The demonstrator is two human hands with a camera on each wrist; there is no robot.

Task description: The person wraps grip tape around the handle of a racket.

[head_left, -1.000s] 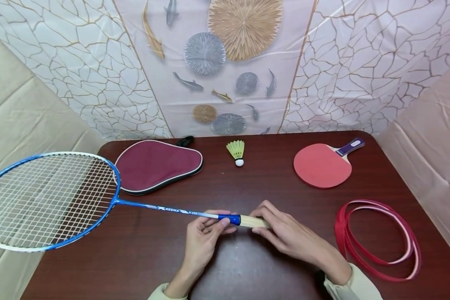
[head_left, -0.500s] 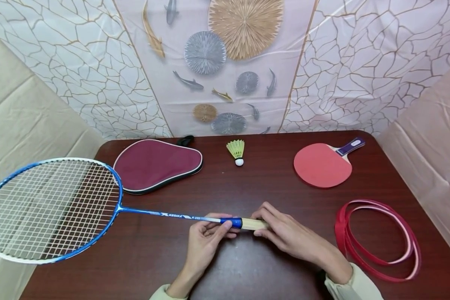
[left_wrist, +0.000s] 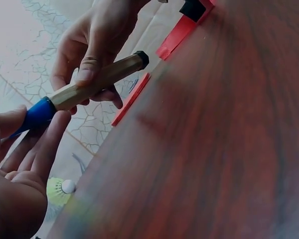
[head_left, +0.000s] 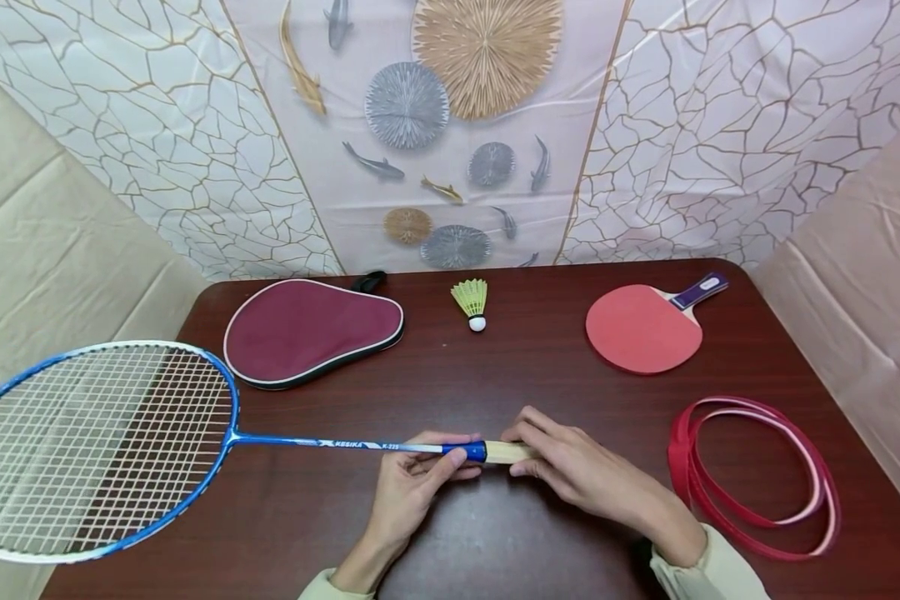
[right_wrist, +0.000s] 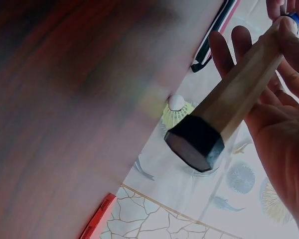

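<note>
A blue and white badminton racket [head_left: 337,443] is held level above the table, its strung head at the left. My left hand [head_left: 412,483] pinches the blue cone just above the handle, thumb on top and fingers beneath. Around the bare wooden handle [left_wrist: 104,79], my right hand [head_left: 585,467] has its thumb and fingers on opposite sides. A black cap [right_wrist: 197,142] covers the butt end, which the right wrist view shows close up. In the head view that end is hidden by the right hand.
A maroon paddle case [head_left: 307,329] lies at the back left, partly near the racket head. Behind the hands is a yellow shuttlecock [head_left: 472,302]. A red table tennis paddle [head_left: 645,329] lies at the back right, with a coiled red strip [head_left: 686,467] in front of it.
The racket's head has dipped toward the near side of the table, and its shaft lies closer to level. Both hands keep their hold and have barely moved.
</note>
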